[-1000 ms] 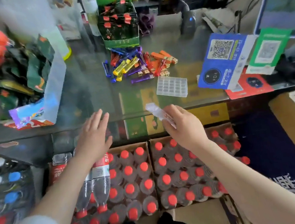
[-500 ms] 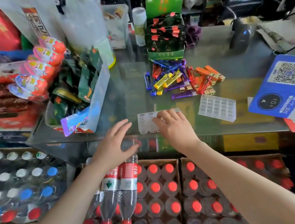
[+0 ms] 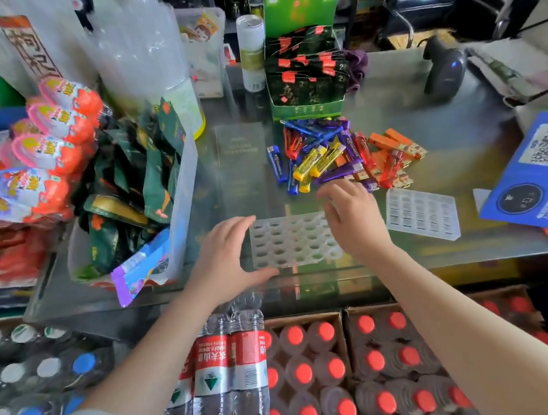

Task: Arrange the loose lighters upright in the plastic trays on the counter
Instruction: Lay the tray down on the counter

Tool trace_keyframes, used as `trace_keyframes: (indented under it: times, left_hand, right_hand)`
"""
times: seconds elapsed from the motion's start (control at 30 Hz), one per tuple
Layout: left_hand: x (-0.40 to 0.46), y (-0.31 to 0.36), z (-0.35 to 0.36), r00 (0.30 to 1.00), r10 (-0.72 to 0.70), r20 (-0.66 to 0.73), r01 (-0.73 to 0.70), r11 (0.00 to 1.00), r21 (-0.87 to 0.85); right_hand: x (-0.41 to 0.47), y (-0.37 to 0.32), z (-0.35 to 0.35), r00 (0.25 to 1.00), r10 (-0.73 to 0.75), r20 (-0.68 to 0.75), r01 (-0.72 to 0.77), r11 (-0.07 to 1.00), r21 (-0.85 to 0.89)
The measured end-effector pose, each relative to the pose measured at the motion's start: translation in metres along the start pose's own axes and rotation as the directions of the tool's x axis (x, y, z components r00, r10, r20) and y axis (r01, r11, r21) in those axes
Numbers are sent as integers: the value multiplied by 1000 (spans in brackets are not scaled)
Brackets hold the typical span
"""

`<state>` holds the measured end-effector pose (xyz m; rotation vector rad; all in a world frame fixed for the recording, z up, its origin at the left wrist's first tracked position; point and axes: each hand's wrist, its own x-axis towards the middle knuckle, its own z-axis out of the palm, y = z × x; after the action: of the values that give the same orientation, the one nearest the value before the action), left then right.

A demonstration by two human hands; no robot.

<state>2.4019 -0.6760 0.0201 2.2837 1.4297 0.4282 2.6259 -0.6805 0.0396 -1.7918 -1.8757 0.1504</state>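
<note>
A clear plastic tray (image 3: 292,241) with rows of round holes lies flat on the glass counter (image 3: 462,122) near its front edge. My left hand (image 3: 227,258) rests at the tray's left edge, fingers spread, thumb along its front. My right hand (image 3: 353,218) hovers over the tray's right edge with fingers apart, holding nothing. A pile of loose lighters (image 3: 338,154) in blue, purple, yellow, red and orange lies just beyond the tray. A second clear tray (image 3: 421,213) lies flat to the right.
A clear bin of green packets (image 3: 147,195) stands left of the tray. A green display box (image 3: 304,76) sits behind the lighters. A blue QR-code box (image 3: 544,174) and a barcode scanner (image 3: 443,69) are to the right. Crates of red-capped bottles (image 3: 320,374) stand below the counter.
The first tray now lies flat on the counter in front of me. My right hand has let go of it, and my left hand has moved up to its left edge.
</note>
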Motion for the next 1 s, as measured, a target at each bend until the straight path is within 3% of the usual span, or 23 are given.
trace_keyframes:
  times: [0.1, 0.2, 0.43, 0.67, 0.77, 0.9, 1.0]
  left_hand:
    - [8, -2, 1, 1000, 6, -12, -6, 1000, -15]
    - [13, -3, 2, 1000, 11, 13, -11, 1000, 22]
    - [25, -3, 1, 999, 12, 45, -16, 996, 90]
    - [8, -6, 1, 997, 64, 46, -64, 998, -1]
    - [4, -10, -6, 993, 54, 108, -38, 989, -146]
    - [2, -13, -3, 994, 87, 73, -74, 984, -159]
    - [0, -10, -3, 996, 68, 49, -58, 983, -173]
  right_hand:
    - [17, 23, -7, 986, 140, 87, -117, 966, -229]
    - [24, 40, -9, 973, 162, 166, -103, 943, -318]
    - [34, 39, -7, 958, -106, 265, 143, 982, -121]
    - [46, 14, -2, 869, -130, 478, 229, 961, -155]
    - [46, 7, -2, 861, -99, 499, 154, 986, -70]
    - [41, 2, -7, 898, -75, 434, 41, 995, 86]
    - [37, -5, -12, 946, 103, 309, -201, 932, 302]
